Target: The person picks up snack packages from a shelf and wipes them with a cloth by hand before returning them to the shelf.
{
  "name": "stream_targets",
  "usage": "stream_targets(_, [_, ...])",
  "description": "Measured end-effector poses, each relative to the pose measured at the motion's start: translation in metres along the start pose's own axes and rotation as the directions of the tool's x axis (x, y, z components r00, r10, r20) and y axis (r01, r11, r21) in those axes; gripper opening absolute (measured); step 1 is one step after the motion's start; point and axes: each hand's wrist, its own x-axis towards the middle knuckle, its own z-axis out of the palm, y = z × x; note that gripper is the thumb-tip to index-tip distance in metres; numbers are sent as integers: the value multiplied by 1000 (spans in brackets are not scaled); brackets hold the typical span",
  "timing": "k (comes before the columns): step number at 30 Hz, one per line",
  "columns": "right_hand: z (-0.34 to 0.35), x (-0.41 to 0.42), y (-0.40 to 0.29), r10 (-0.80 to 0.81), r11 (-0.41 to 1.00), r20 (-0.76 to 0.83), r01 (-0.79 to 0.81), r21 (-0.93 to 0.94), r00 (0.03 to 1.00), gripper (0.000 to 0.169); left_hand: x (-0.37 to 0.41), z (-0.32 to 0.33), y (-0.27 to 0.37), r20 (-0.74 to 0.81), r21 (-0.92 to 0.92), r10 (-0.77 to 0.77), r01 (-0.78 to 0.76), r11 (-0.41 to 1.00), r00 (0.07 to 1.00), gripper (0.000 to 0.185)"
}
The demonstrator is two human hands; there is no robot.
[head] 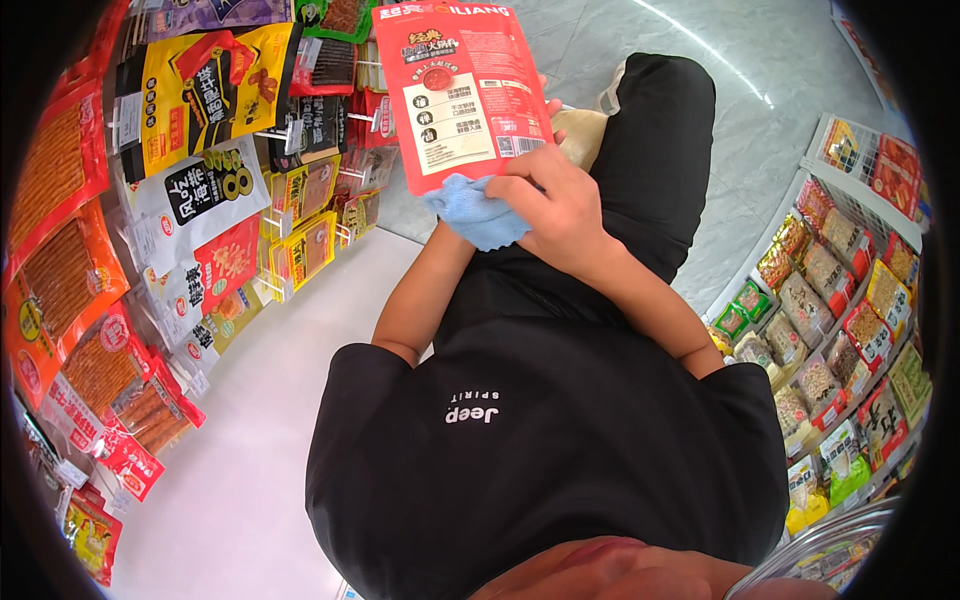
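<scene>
A red snack pouch (457, 97), its printed back turned up, is held out in front of my torso. My left hand (554, 108) supports it from behind; only the fingertips show past the pouch's right edge, and the palm is hidden. A light blue cloth (480, 214) is bunched under my right hand (559, 202), with the fingers closed on it. The cloth overlaps the pouch's near edge, by the bottom corner. Below the hands are my black trousers (652, 150), one knee bent forward.
Hanging snack packets (202, 90) crowd the hook display on the left, with price tags on the hook ends. Under them extends a white shelf base (262, 420). Shelves of bagged dry goods (810, 307) stand to the right. Grey floor tiles (750, 150) lie ahead.
</scene>
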Motion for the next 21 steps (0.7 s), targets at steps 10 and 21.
stream_targets(10, [-43,-36,40,285,958,188,-288,-11,940,33,3,-13,9,87,182,114,-129,975,990,73])
stream_targets(21, [-63,-36,70,695,475,217,-664,577,686,31,6,-18,15,90,93,54,-62,994,994,71])
